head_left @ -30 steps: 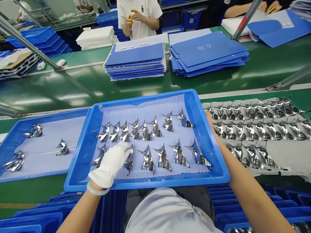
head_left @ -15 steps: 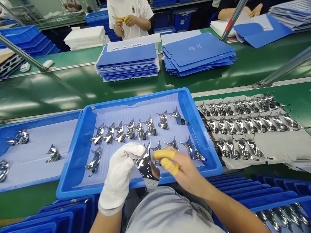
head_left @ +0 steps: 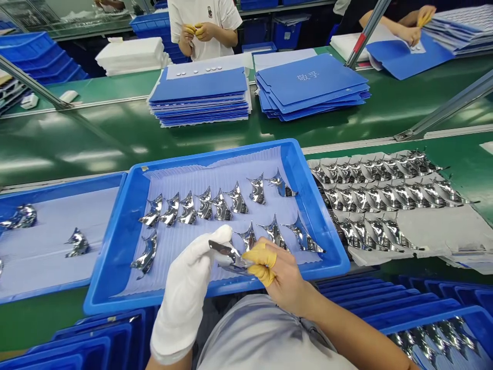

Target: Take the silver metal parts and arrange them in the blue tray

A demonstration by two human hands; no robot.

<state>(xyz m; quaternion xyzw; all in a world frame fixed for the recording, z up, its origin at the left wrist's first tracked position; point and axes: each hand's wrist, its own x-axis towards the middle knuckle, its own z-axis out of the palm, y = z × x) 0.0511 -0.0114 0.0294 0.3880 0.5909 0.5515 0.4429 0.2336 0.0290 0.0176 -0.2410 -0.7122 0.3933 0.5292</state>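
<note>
My left hand (head_left: pixel 187 290), in a white glove, grips one end of a curved, mirror-bright chrome piece (head_left: pixel 228 253). My right hand (head_left: pixel 285 277), with yellow covers on its fingers, pinches the other end of that piece; the fingers hide part of it. Both hands are above the front side of a blue tray (head_left: pixel 215 153) lined with pale wrinkled sheet. Similar chrome pieces lie in the tray, several in a back row (head_left: pixel 205 204) and a few nearer my hands, such as a pointed one (head_left: pixel 303 236) to the right.
Left of the tray stands another blue tray (head_left: pixel 46 295) with scattered chrome pieces. Dense rows of chrome pieces (head_left: pixel 379 199) cover paper at the right. Blue folder stacks (head_left: pixel 202 92) lie beyond. Nested blue trays (head_left: pixel 84 341) sit below the bench edge. Co-workers (head_left: pixel 206 20) are across the bench.
The chrome piece has turned from hanging upright to lying nearly flat between my hands. My right fingers have closed on its end. Across the bench, a co-worker's hands have moved onto a blue folder.
</note>
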